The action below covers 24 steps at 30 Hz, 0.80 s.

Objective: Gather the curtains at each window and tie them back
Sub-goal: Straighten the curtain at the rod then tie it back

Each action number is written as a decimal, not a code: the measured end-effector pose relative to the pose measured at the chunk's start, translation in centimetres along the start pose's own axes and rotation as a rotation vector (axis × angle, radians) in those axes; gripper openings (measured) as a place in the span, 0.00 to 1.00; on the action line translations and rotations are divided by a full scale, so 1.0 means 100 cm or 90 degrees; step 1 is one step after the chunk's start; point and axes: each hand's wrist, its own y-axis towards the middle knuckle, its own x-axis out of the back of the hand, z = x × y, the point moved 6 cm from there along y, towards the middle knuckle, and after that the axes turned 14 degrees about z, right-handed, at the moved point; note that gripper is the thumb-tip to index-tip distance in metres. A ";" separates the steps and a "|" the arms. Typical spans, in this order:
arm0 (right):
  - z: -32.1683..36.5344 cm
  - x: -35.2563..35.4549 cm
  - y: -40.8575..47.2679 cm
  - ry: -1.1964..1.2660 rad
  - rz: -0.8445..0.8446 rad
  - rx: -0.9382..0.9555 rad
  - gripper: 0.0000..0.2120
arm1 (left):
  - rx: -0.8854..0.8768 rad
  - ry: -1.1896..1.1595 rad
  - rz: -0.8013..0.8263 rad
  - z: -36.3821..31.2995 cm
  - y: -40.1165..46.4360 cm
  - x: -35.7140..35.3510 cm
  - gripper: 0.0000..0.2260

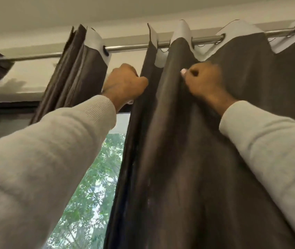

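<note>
Hands (125, 81) clenched on curtain (179, 141)

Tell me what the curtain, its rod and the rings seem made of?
The curtain looks like dark brown woven fabric with a faint sheen and soft folds, white-backed at the top. The rod looks like brushed metal, with a long pale highlight. The rings seem metal too, though blurred.

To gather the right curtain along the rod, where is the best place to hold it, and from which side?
Probably high up, just under the rod, on the folds' front ridges, reaching from the room side. The right curtain hangs in vertical pleats from rings, so a high grip should slide them. The left hand grips its leading edge, and the right hand pinches the next fold.
</note>
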 end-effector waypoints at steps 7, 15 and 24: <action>-0.042 0.073 -0.033 -0.266 -0.095 -0.092 0.14 | -0.043 -0.111 0.039 -0.035 0.009 -0.035 0.16; -0.125 0.107 -0.047 -0.311 -0.101 -0.321 0.44 | 0.050 -0.062 -0.004 -0.036 0.000 -0.052 0.20; -0.100 0.062 -0.018 -0.121 -0.004 -0.190 0.17 | 0.046 -0.179 0.054 -0.030 -0.015 -0.050 0.15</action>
